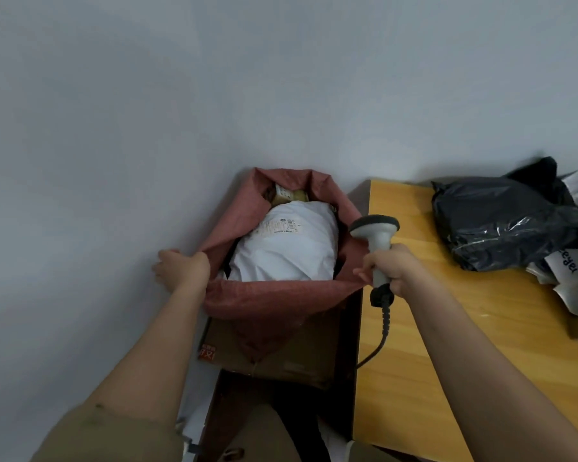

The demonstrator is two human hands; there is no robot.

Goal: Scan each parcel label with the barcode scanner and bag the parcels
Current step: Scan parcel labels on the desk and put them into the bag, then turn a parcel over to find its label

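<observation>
Pale wall (281, 78) backs a wooden table (447, 328). Left hand (181, 268) grips the red sack (274, 298) rim, fingers curled. Right hand (392, 266) holds the barcode scanner (377, 241) upright and pinches the opposite rim. Between them, inside the sack, lies a white parcel (287, 248), label up. Dark parcels (501, 225) lie on the table.

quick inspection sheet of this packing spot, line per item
surface: wooden table at right, bare wood near the person
job's things: red sack open, white parcel inside, label up; a tan parcel behind it; barcode scanner beside the sack's right rim
clutter: black parcel and white mailers heaped on the table
grips: left hand holds the sack's left rim; right hand holds the scanner's handle
cables: scanner cable hangs down the table's edge
surroundings: cardboard box under the sack; pale wall
</observation>
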